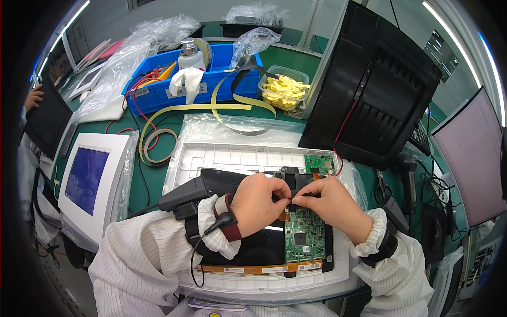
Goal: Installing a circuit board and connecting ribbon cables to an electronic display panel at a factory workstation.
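My left hand (261, 201) and my right hand (338, 203) meet over the upper end of a green circuit board (306, 239). Thumb and forefinger of each are pinched together, and whatever lies between the fingertips is too small to make out. The board is mounted on the back of a black display panel (248, 252), with an orange flex strip (253, 269) along the near edge. Beneath them lies a white plastic housing (227, 153) on clear wrap. A smaller green board (319, 162) sits in the housing's far right corner, with a red wire leading off it.
At the back, a blue bin (158, 98) holds a bottle, tape and leads, beside a tub of yellow pieces (285, 91). A white framed screen (90, 171) stands left. To the right are a large black monitor (369, 87), scissors (381, 187) and a handheld scanner (407, 179).
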The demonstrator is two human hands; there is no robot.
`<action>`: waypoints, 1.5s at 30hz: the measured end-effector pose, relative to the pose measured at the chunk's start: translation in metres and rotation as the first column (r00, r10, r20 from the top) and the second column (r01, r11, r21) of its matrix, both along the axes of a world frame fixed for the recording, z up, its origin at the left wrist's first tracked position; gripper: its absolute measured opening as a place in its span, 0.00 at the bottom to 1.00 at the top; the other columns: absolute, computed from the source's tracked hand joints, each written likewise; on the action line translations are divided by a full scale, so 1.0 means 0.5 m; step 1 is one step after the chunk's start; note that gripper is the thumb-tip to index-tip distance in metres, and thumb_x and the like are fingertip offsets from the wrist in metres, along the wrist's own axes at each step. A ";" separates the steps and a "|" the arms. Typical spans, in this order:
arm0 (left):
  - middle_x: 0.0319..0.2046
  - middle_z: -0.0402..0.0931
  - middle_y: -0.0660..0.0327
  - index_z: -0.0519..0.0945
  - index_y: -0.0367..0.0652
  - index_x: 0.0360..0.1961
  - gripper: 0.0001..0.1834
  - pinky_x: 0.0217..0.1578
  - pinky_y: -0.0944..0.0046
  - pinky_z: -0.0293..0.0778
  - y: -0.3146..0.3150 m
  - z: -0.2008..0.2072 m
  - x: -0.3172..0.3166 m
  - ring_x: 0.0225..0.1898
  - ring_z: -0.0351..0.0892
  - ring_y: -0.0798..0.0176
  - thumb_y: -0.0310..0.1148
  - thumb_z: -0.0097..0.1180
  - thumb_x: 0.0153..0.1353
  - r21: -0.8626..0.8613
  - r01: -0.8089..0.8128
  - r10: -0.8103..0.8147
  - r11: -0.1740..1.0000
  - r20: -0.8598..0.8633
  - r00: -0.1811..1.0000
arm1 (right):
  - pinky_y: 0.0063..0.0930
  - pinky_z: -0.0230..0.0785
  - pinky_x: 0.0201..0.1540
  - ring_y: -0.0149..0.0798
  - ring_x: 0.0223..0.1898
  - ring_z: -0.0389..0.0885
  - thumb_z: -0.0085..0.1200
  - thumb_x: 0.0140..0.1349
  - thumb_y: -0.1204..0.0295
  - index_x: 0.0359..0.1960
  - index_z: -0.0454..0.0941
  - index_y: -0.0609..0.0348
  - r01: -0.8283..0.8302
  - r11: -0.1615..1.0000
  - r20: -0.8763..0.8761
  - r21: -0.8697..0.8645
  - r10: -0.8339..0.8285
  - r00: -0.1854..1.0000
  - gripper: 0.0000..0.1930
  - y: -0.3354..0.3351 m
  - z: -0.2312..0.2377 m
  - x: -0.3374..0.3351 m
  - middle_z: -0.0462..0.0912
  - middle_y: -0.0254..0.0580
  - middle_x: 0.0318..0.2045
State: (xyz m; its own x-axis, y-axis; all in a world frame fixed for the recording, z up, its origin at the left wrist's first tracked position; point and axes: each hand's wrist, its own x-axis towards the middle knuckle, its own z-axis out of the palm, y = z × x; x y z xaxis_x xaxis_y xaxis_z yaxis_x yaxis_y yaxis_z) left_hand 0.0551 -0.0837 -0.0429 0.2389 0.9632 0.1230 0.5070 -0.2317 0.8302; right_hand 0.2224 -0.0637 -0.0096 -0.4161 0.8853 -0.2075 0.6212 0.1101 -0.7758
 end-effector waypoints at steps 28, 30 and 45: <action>0.26 0.69 0.59 0.74 0.43 0.24 0.13 0.34 0.63 0.64 0.030 -0.007 -0.012 0.33 0.67 0.56 0.34 0.64 0.38 0.226 0.028 0.037 0.974 -0.276 0.960 | 0.25 0.65 0.26 0.36 0.20 0.75 0.58 0.47 0.70 0.27 0.80 0.64 0.011 1.000 -0.009 0.011 -0.011 1.000 0.09 0.008 -0.014 0.003 0.78 0.46 0.19; 0.25 0.69 0.58 0.73 0.43 0.24 0.14 0.34 0.62 0.64 0.035 -0.010 -0.008 0.33 0.66 0.56 0.34 0.64 0.38 0.250 0.033 0.042 0.968 -0.287 0.957 | 0.25 0.65 0.26 0.36 0.20 0.75 0.58 0.47 0.70 0.27 0.80 0.64 0.012 1.000 -0.003 0.010 -0.012 1.000 0.09 0.008 -0.014 0.004 0.78 0.46 0.19; 0.35 0.71 0.62 0.78 0.44 0.35 0.13 0.36 0.62 0.64 0.037 0.010 -0.058 0.38 0.69 0.59 0.25 0.52 0.44 0.424 0.558 -0.304 0.714 -0.530 0.791 | 0.23 0.67 0.29 0.34 0.23 0.75 0.57 0.47 0.73 0.26 0.80 0.65 0.012 1.000 -0.041 -0.002 -0.012 0.999 0.07 0.005 -0.010 0.012 0.79 0.44 0.21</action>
State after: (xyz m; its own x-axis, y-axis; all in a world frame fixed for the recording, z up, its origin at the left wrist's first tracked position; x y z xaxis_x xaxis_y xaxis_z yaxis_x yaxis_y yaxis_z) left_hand 0.0259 -0.0653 -0.0381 0.7572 0.5371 0.3717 0.4792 -0.8435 0.2427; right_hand 0.2286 -0.0610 -0.0145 -0.4134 0.8901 -0.1920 0.5900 0.1012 -0.8010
